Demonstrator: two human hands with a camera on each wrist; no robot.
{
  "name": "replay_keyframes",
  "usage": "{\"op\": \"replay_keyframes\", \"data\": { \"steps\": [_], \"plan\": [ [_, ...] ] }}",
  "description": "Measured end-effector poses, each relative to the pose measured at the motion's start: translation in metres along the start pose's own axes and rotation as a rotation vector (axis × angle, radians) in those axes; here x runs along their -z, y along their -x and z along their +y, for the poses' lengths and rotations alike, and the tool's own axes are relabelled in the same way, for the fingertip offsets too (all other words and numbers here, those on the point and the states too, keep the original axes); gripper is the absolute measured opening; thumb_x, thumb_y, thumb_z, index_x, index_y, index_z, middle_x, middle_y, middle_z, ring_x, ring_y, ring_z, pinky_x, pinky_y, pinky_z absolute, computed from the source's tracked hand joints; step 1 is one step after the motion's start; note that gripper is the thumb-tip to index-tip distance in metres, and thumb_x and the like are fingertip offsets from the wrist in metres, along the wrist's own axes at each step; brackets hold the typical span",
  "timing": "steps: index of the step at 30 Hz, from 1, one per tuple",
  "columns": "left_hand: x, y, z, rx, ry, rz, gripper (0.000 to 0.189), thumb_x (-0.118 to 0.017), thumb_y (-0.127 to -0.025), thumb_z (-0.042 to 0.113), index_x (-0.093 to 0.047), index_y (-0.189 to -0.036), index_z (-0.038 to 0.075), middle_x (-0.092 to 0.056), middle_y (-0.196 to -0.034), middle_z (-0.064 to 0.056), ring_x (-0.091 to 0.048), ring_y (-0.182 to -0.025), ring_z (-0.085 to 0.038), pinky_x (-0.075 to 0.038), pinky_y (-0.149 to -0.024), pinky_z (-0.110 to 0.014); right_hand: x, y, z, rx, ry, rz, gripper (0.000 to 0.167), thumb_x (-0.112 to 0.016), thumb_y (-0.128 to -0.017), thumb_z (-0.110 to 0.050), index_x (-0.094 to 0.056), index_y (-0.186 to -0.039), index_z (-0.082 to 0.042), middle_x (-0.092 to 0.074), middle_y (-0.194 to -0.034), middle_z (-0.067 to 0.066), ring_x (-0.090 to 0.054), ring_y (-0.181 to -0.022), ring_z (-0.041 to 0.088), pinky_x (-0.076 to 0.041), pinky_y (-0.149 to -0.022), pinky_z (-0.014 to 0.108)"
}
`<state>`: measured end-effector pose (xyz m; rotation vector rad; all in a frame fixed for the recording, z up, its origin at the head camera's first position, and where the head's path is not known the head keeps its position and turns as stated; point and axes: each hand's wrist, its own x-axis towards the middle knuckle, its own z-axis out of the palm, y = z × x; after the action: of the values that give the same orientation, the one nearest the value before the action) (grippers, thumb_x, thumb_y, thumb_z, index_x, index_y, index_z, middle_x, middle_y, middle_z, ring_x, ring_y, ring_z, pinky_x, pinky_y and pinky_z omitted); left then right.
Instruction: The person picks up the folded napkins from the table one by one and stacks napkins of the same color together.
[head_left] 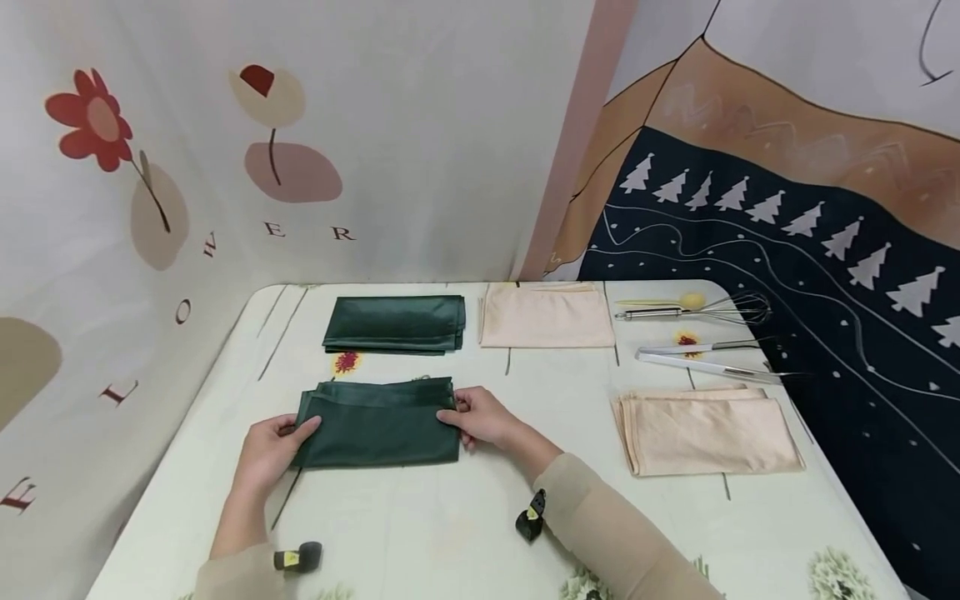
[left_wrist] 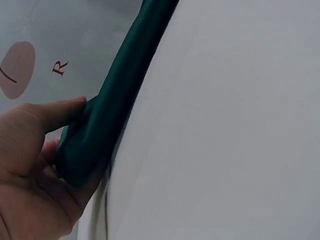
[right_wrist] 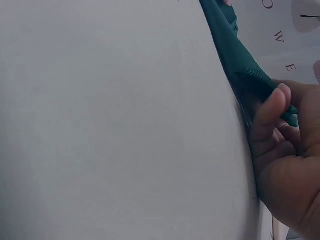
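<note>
A folded dark green cloth lies on the table in front of me, a hand at each end. My left hand pinches its left edge, thumb on top and fingers beneath. On the opposite edge my right hand grips the cloth the same way, thumb over the upper layer. In the left wrist view the green cloth sits between thumb and fingers. The right wrist view shows the cloth at the right hand, its fingers curled.
Behind lies another folded green cloth, beside a folded beige cloth. A second beige cloth is at the right. Near the right edge are a whisk, a yellow spoon-like utensil and metal tongs. Printed curtains hang behind.
</note>
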<state>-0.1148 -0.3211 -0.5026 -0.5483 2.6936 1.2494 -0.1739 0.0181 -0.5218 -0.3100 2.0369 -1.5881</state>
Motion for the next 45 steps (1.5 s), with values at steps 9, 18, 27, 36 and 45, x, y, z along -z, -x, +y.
{"op": "replay_keyframes", "data": {
  "steps": [9,18,27,36,45],
  "plan": [
    [0.002,0.006,-0.003,-0.009,-0.001,-0.026,0.045,-0.067,-0.099,0.032,-0.067,-0.119,-0.008,-0.068,-0.088,-0.006,-0.056,-0.084,-0.019,-0.047,-0.067,-0.026,0.003,0.003,0.0,0.001,0.09,-0.082,0.015,-0.071,-0.096,-0.019,-0.069,-0.089,-0.006,-0.057,-0.05,0.006,-0.054,-0.038,0.014,-0.05,-0.043,0.026],
    [-0.004,0.004,0.002,0.023,0.139,0.049,0.04,-0.066,-0.1,0.032,-0.066,-0.122,-0.001,-0.069,-0.108,-0.013,-0.061,-0.078,-0.008,-0.054,-0.061,-0.024,0.006,0.005,-0.005,0.044,0.037,-0.106,0.017,-0.067,-0.099,-0.012,-0.062,-0.085,-0.004,-0.056,-0.053,0.007,-0.056,-0.041,0.014,-0.053,-0.044,0.028],
    [-0.005,0.001,0.013,0.037,0.201,0.079,0.042,-0.066,-0.1,0.036,-0.065,-0.123,0.001,-0.064,-0.119,-0.016,-0.062,-0.078,-0.004,-0.058,-0.062,-0.026,0.012,0.002,-0.004,0.061,0.014,-0.047,0.01,-0.067,-0.099,-0.014,-0.07,-0.097,-0.005,-0.058,-0.057,0.008,-0.058,-0.042,0.015,-0.054,-0.046,0.032],
    [-0.004,-0.006,0.029,0.021,0.221,0.095,0.042,-0.067,-0.099,0.036,-0.065,-0.124,0.002,-0.064,-0.119,-0.015,-0.063,-0.076,-0.005,-0.058,-0.063,-0.025,0.025,-0.004,-0.011,0.096,0.042,0.004,0.012,-0.066,-0.1,-0.016,-0.07,-0.105,-0.005,-0.061,-0.061,0.006,-0.058,-0.045,0.015,-0.053,-0.048,0.029],
    [-0.005,-0.017,0.042,-0.024,0.259,0.101,0.041,-0.066,-0.099,0.034,-0.064,-0.124,0.001,-0.064,-0.115,-0.015,-0.063,-0.073,-0.004,-0.058,-0.063,-0.024,0.037,-0.009,-0.018,0.086,0.04,0.038,0.013,-0.065,-0.101,-0.017,-0.066,-0.097,-0.005,-0.052,-0.061,0.004,-0.058,-0.046,0.015,-0.052,-0.05,0.027]
  ]
}}
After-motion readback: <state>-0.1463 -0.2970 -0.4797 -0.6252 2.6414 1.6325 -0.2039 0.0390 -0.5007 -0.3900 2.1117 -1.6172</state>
